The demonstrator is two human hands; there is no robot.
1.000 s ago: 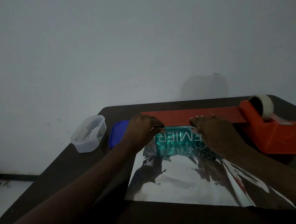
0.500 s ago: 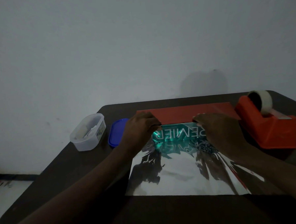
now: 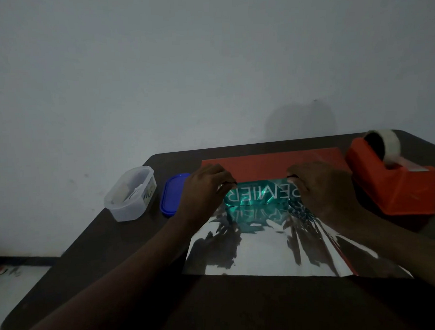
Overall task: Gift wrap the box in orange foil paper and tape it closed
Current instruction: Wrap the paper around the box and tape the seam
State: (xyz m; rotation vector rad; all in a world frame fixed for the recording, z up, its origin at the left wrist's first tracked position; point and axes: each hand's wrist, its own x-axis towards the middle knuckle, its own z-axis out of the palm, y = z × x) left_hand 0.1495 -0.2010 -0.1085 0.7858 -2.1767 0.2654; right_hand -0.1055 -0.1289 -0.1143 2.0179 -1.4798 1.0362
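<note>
A teal box point(image 3: 259, 196) with white lettering lies on the foil paper point(image 3: 264, 253), whose silver inner side faces up and mirrors the box. The far edge of the foil is folded up over the box, its orange side point(image 3: 274, 165) showing. My left hand point(image 3: 205, 190) pinches that orange flap at its left part. My right hand point(image 3: 321, 189) pinches the same flap further right. Both hands cover the ends of the box. An orange tape dispenser point(image 3: 398, 180) with a roll of clear tape stands at the right of the table.
A clear plastic tub point(image 3: 131, 193) holding small items sits at the table's far left, and its blue lid point(image 3: 174, 195) lies beside it. The dark table point(image 3: 244, 309) ends at a pale wall behind. Floor shows at the lower left.
Both hands have drawn the orange flap toward me, so more orange shows over the box's top. The view has shifted a little.
</note>
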